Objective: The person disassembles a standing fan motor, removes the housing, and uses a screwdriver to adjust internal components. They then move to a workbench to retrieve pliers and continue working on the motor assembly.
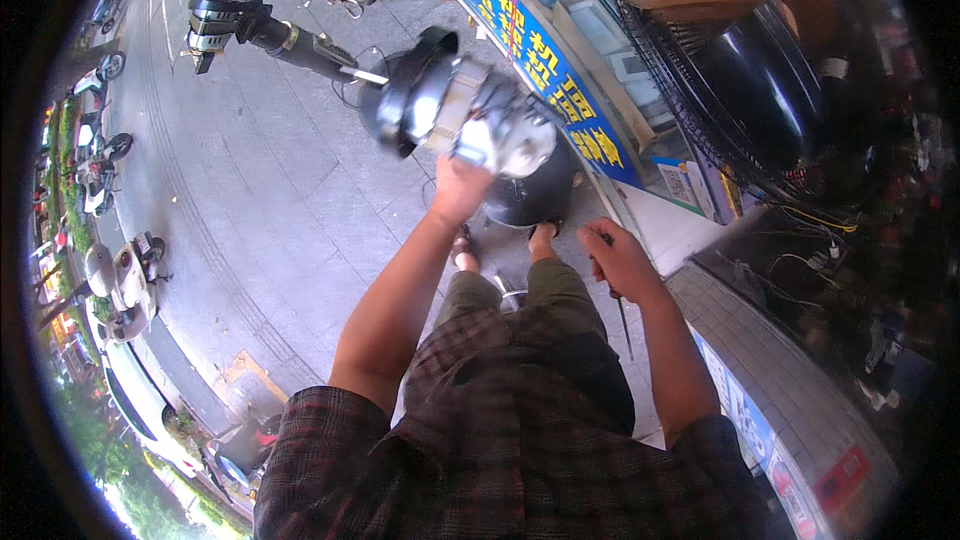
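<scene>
My left hand (460, 185) is closed on the underside of a black and silver motor assembly (470, 110), which is blurred and held tilted above a round black base (525, 200) near my feet. Lower and to the right, my right hand (618, 260) is closed around a thin tool like a screwdriver (627, 325), its shaft pointing down along my leg. Behind the held motor, a second motor (215, 15) tops a dark pole (300, 50) that slants in at the upper left.
A glass counter (600, 40) with a blue signboard runs along my right, with a black fan (760, 70) and loose cables (810, 260) farther right. Grey paving (250, 190) stretches left toward parked scooters (125, 285) and a white car (135, 390).
</scene>
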`<state>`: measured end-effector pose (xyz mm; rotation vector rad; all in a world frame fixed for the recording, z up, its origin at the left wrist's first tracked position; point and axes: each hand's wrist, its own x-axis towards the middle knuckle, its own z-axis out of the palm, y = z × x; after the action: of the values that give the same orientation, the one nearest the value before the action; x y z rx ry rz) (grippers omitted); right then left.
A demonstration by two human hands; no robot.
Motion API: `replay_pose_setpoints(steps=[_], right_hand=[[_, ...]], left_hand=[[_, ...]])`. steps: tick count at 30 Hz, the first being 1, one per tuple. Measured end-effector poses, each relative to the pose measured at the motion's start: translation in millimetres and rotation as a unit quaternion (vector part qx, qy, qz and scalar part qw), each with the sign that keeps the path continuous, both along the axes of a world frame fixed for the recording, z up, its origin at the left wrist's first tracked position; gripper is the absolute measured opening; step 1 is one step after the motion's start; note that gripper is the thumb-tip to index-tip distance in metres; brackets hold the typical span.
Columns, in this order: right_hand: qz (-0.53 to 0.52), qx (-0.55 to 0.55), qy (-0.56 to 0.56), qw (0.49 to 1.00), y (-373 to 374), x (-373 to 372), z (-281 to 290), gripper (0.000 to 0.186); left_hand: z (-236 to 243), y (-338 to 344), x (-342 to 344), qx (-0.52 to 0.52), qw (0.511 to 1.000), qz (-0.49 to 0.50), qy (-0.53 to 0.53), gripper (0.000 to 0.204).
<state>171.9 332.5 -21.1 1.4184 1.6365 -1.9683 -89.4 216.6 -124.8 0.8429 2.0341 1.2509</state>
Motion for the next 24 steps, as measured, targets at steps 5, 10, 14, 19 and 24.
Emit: replay_pose_setpoints(steps=[5,10,14,19,24], right_hand=[[0.052,0.02,0.01,0.998,8,7,18,0.031],[0.165,0.078,0.037,0.982,5,2,24,0.025],[0.211,0.102,0.06,0.97,-5,-3,9,0.021],[0.223,0.108,0.091,0.965,-13,-20,7,0.017],[0.257,0.151,0.117,0.947,-19,-30,1,0.014]], left_hand=[[-1,-62,-15,0.046,0.99,-0.015,0.132,0.051],[65,-96,-21,0.107,0.989,0.048,-0.087,0.062],[55,-145,-32,0.099,0.995,0.002,-0.017,0.058],[91,-171,-41,0.05,0.998,-0.017,-0.021,0.056],[89,-217,-66,0.07,0.995,-0.041,0.06,0.058]])
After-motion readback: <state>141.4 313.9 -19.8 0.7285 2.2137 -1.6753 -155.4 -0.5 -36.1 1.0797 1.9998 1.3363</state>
